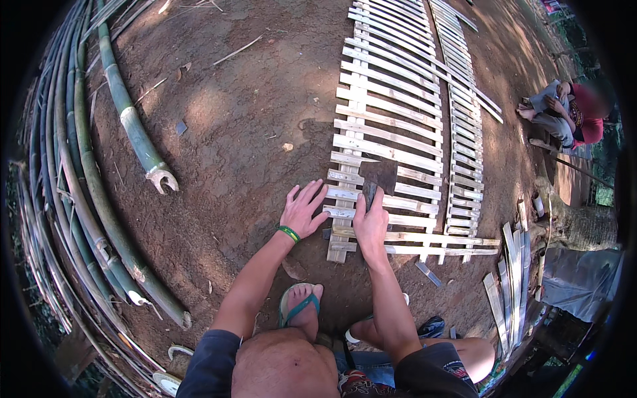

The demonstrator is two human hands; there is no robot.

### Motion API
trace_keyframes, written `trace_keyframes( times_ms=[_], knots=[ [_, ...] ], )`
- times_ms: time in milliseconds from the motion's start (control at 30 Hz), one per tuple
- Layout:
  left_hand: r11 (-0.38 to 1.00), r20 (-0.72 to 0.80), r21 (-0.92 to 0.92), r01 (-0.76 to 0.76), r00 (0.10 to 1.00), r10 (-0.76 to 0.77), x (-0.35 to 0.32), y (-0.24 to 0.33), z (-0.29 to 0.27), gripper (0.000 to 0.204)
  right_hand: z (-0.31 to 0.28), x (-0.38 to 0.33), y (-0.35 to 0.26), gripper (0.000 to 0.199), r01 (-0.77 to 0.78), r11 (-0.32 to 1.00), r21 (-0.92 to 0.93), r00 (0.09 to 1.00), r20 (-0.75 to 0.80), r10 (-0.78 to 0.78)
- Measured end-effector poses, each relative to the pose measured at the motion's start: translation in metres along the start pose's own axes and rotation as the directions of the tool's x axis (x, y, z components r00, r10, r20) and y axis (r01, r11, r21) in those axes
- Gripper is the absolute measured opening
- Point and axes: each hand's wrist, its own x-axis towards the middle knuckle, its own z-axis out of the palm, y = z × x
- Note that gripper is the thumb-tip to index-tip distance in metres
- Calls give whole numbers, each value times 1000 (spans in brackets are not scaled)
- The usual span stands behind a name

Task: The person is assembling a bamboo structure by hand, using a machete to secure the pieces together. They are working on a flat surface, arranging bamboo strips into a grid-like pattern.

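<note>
A long panel of split bamboo slats (391, 142) lies on the ground ahead of me, the slats set crosswise over lengthwise strips. My right hand (371, 225) is over its near end, wrapped round the handle of a cleaver with a broad, dark, squarish blade (379, 174). The blade lies above the slats, pointing away from me; I cannot tell whether it touches them. My left hand (305, 211), a green and yellow band on its wrist, has its fingers spread, with the tips at the left ends of the near slats.
A narrower slat panel (464, 132) lies to the right. Thick green bamboo poles (126, 113) and a stack of thin ones (50, 166) lie left. Split strips (511, 285) lean near a trunk (587, 227) at the right. A person in red (587, 116) sits far right.
</note>
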Motion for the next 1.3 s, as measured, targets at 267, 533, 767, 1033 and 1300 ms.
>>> trace_keyframes(
  times_ms=[267, 533, 767, 1033, 1300],
  knots=[
    [1000, -16, 14, -2, 1000, 2, 3, 0, 0, 73, -32, 7, -7, 48, 175, 983, -59, 984, -16, -176],
    [1000, -36, 4, -15, 999, 15, 2, 2, 3, 70, -10, 6, -9, 62, 342, 797, -498, 938, 231, -259],
    [994, 176, 90, 54, 982, -69, -1, -1, -1, 71, 6, -12, -30, 69, 372, 821, -433, 927, 213, -308],
    [999, -19, 35, -8, 1000, 9, 5, -4, 0, 72, 2, 0, -42, 55, 379, 860, -341, 925, 163, -343],
    [999, 4, 33, -16, 1000, 16, 0, 3, 3, 73, -5, 2, 0, 41, 183, 944, -273, 980, 130, -152]
  ],
)
